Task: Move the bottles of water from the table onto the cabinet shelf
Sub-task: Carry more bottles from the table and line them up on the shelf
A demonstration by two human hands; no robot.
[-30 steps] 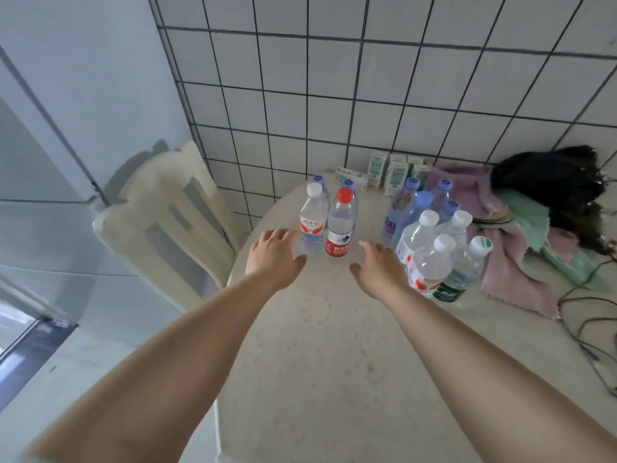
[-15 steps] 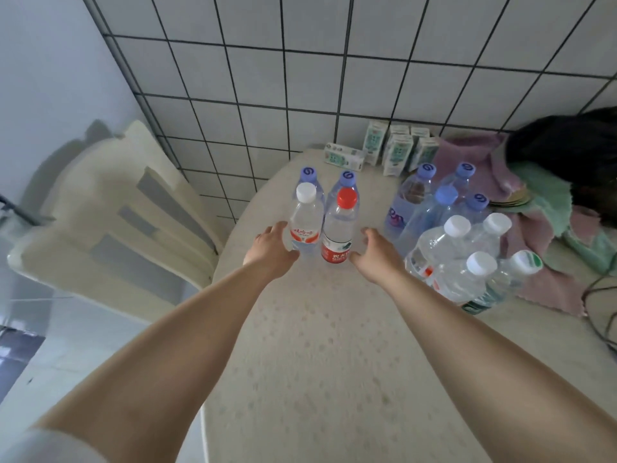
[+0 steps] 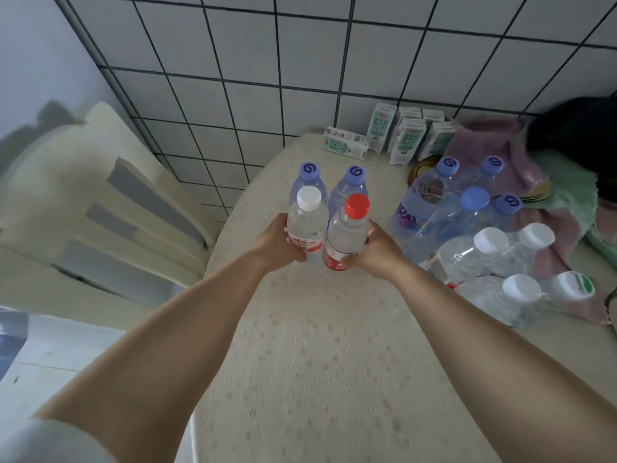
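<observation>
On the round table (image 3: 317, 345) stand several water bottles. My left hand (image 3: 278, 243) is wrapped around a white-capped bottle (image 3: 306, 225) with a red label. My right hand (image 3: 374, 250) grips a red-capped bottle (image 3: 347, 233) right beside it. Two blue-capped bottles (image 3: 350, 185) stand just behind these. More bottles with blue caps (image 3: 467, 208) and white caps (image 3: 494, 248) crowd the table's right side. The cabinet shelf is out of view.
A cream plastic chair (image 3: 110, 208) stands to the left of the table. Small milk cartons (image 3: 407, 138) line the tiled wall at the back. Pink and green cloths (image 3: 561, 202) and a dark bundle (image 3: 581, 128) lie at the right.
Both hands have moved forward from open beside the two front bottles and closed around them, the left on the white-capped one, the right on the red-capped one. The view has moved closer.
</observation>
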